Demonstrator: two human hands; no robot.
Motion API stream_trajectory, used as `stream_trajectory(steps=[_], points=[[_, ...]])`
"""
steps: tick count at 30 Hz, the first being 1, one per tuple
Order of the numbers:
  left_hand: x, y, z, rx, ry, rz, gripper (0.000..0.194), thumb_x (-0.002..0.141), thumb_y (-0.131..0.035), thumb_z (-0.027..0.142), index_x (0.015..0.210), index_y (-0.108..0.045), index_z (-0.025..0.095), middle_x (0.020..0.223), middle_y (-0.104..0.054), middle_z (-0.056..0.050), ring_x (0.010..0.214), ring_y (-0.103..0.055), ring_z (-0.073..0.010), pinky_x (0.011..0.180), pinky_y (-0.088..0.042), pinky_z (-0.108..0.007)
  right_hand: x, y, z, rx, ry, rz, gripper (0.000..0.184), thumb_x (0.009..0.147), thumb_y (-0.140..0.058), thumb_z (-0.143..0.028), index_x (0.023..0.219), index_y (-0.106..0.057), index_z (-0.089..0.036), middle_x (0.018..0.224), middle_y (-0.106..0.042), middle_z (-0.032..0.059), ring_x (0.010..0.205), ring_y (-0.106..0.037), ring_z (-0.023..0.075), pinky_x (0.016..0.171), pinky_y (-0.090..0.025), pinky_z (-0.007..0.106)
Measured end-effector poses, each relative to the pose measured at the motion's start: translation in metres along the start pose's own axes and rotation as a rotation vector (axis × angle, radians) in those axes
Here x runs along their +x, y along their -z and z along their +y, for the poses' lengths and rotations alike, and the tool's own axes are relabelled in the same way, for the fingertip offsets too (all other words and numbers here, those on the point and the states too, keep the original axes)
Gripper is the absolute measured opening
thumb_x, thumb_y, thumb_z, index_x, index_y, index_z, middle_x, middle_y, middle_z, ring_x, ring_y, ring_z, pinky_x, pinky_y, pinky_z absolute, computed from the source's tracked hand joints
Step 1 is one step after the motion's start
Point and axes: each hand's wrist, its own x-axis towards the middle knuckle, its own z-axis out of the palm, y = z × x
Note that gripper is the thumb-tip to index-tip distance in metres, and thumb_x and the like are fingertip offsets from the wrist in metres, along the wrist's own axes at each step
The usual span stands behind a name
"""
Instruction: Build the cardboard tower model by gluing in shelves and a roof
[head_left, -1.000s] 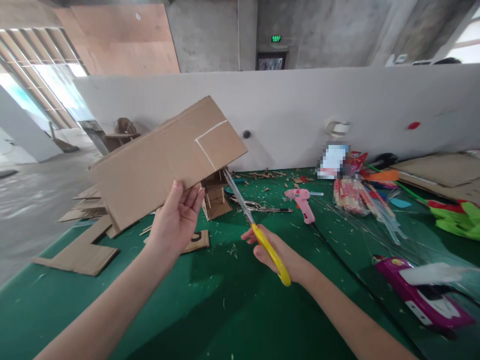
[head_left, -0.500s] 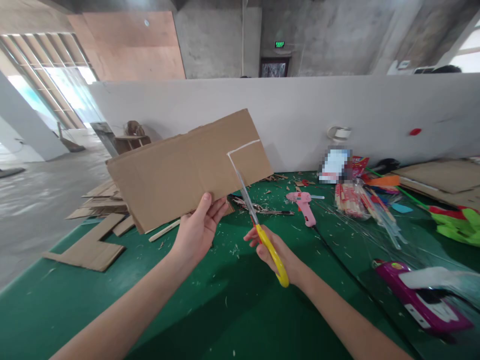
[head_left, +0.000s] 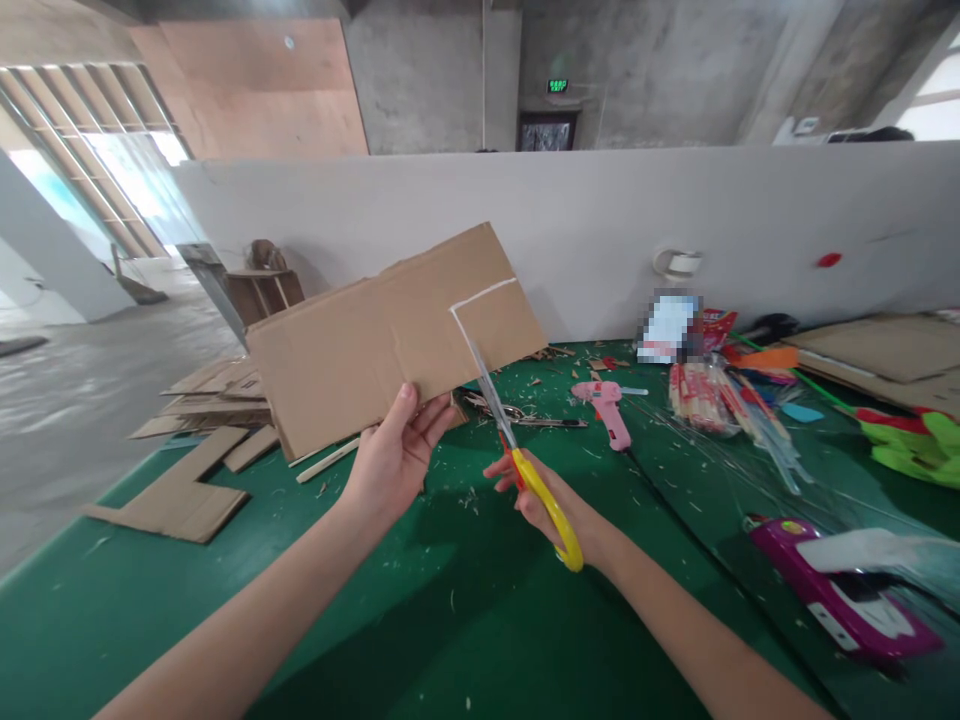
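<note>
My left hand (head_left: 397, 445) grips the lower edge of a brown cardboard sheet (head_left: 360, 350), thumb on the near face and fingers behind. The sheet is held up above the table, tilted with its right end higher. A white line (head_left: 484, 293) marks an L-shaped corner near its right end. My right hand (head_left: 551, 505) is closed around the yellow handles of a pair of scissors (head_left: 540, 490). Their blades point up and left, at the sheet's lower edge along the white line. How far the blades are parted is hard to see.
A pink glue gun (head_left: 606, 408) with a black cable lies on the green table (head_left: 450, 640). Cardboard scraps (head_left: 180, 485) are at the left. Packaged sticks (head_left: 697, 395), a purple-and-white device (head_left: 840, 590) and more cardboard (head_left: 885, 350) are at the right. A white partition (head_left: 570, 230) stands behind.
The cardboard sheet has turned slightly, its left end shifting right and appearing shorter. Both hands keep their hold, and the scissors stay at the white line with only a slight shift.
</note>
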Motion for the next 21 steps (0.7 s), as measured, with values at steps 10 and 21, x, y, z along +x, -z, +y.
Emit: stream_trajectory(steps=[10, 21], points=[[-0.005, -0.001, -0.002, 0.038, -0.083, -0.057, 0.013, 0.069, -0.080, 0.017, 0.072, -0.068, 0.013, 0.071, -0.073, 0.000, 0.073, -0.073, -0.0164, 0.071, -0.061, -0.026, 0.004, -0.005, 0.012, 0.075, -0.053, 0.064, 0.064, 0.077, -0.049, -0.079, 0.099, -0.047, -0.019, 0.081, -0.055, 0.0034, 0.066, -0.052, 0.0138, 0.056, -0.045, 0.028], [-0.007, 0.000, -0.004, 0.068, -0.086, -0.076, 0.013, 0.069, -0.080, 0.020, 0.074, -0.069, 0.014, 0.077, -0.075, -0.003, 0.077, -0.073, -0.0167, 0.083, -0.059, -0.030, 0.000, -0.006, 0.012, -0.025, -0.054, 0.082, 0.047, 0.090, -0.042, -0.067, 0.089, -0.045, -0.021, 0.065, -0.049, -0.0027, 0.048, -0.045, 0.0096, 0.045, -0.038, 0.025]])
